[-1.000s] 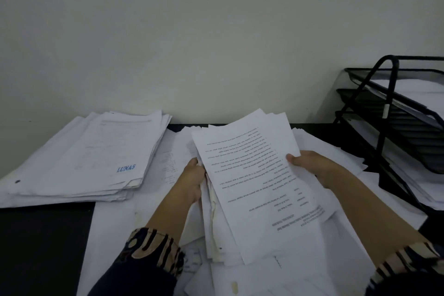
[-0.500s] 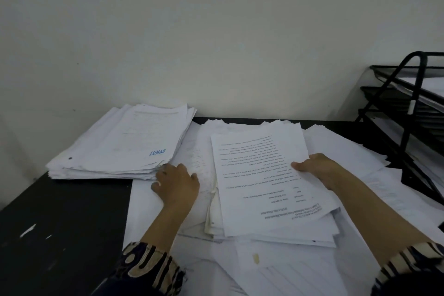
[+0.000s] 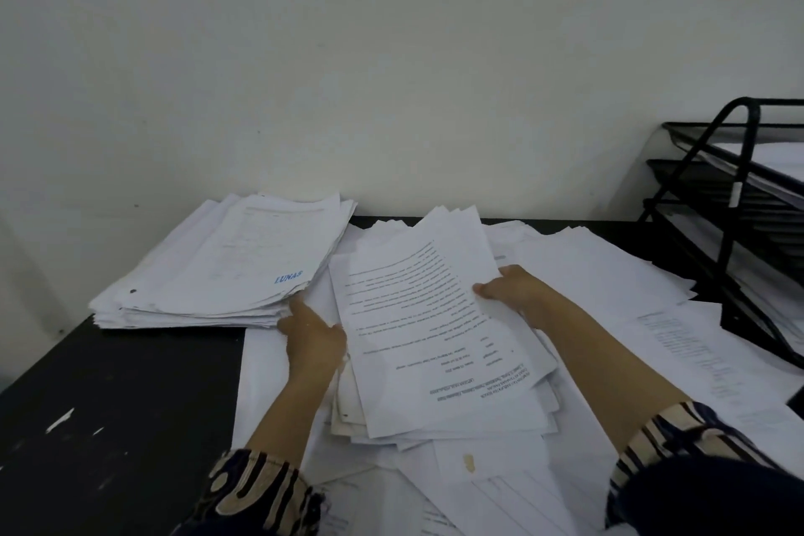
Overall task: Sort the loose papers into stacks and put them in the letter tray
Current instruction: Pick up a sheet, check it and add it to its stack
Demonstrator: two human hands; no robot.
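A thick bundle of white printed sheets (image 3: 435, 331) is held up between both hands over the middle of the black matte surface (image 3: 108, 396), its far end tilted upward and its near end resting on the loose white papers (image 3: 609, 274) spread beneath it. The left hand (image 3: 313, 339) grips the bundle's left edge, the thumb against the top sheet and the index finger pointing away toward the far left. The right hand (image 3: 517, 292) pinches the right edge, thumb lying on the printed face and the other fingers curled underneath. The text on the top sheet reads upside down from this view. At the far left of the surface, just beside the left hand, lies a squared stack of white pages with a blue "LUNAS" stamp (image 3: 226, 270), a small dark punch hole near its left corner. The black wire-mesh tiered letter tray (image 3: 739, 205) stands at the right edge, well apart from the bundle, with white sheets lying in its upper tiers. Both forearms come out of dark sleeves with striped tan cuffs (image 3: 256, 487). A pale plain wall (image 3: 391, 57) rises behind
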